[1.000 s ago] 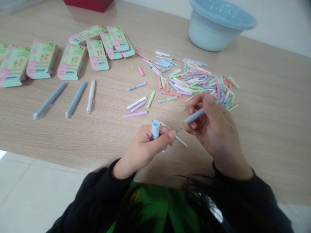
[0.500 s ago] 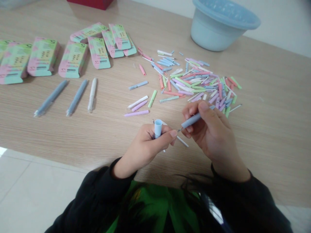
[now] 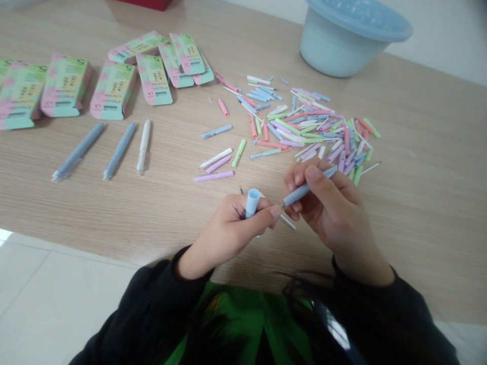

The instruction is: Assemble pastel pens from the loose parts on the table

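Note:
My left hand (image 3: 234, 228) is closed, with a light blue pen cap (image 3: 251, 203) standing out of it, open end up. Its thumb and forefinger pinch a thin piece, mostly hidden, whose dark end (image 3: 282, 206) meets the pen barrel. My right hand (image 3: 337, 210) grips that blue pen barrel (image 3: 297, 194), its open end tilted down toward the left fingertips. Beneath the hands lies a thin white refill (image 3: 288, 221), partly covered.
A heap of coloured pen parts (image 3: 312, 124) spreads beyond my hands. Two blue pens (image 3: 119, 151) and a white pen (image 3: 143, 147) lie in clear sleeves at left. Several pastel boxes (image 3: 113, 88) stand behind them. A blue basin (image 3: 342, 48) sits at the back, near a red box (image 3: 148, 4).
The barrel's open end and the left fingertips are slightly closer, and less of the dark thin end shows between them. The cap leans a little more to the right.

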`<state>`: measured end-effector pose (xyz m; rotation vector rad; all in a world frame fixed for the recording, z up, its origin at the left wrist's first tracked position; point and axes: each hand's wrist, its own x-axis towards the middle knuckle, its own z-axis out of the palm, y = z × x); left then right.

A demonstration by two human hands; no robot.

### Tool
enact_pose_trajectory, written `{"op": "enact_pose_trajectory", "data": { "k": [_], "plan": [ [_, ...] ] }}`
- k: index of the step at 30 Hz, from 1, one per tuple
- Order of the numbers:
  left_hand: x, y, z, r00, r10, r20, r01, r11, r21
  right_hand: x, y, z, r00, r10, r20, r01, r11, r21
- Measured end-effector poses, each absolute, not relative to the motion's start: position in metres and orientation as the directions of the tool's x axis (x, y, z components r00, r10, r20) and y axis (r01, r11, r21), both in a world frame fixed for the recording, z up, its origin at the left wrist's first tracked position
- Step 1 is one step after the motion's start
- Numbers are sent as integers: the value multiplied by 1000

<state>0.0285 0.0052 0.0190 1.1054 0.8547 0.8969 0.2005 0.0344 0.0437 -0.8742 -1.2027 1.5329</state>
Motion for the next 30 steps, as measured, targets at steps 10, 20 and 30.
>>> {"op": "enact_pose_trajectory", "data": {
  "k": [10, 20, 30],
  "plan": [
    [29, 5, 23, 376, 918, -126, -144, 192, 971, 199, 32, 43, -305, 952, 15, -263, -69, -962],
    [22, 6, 10, 460, 888, -29, -373, 223, 901, 199, 31, 34, -374, 927, 3, -147, -56, -987],
    [26, 8, 13, 442, 889, -122, -269, 261, 927, 206, 32, 33, -446, 894, -37, -161, -121, -980]
  ]
}}
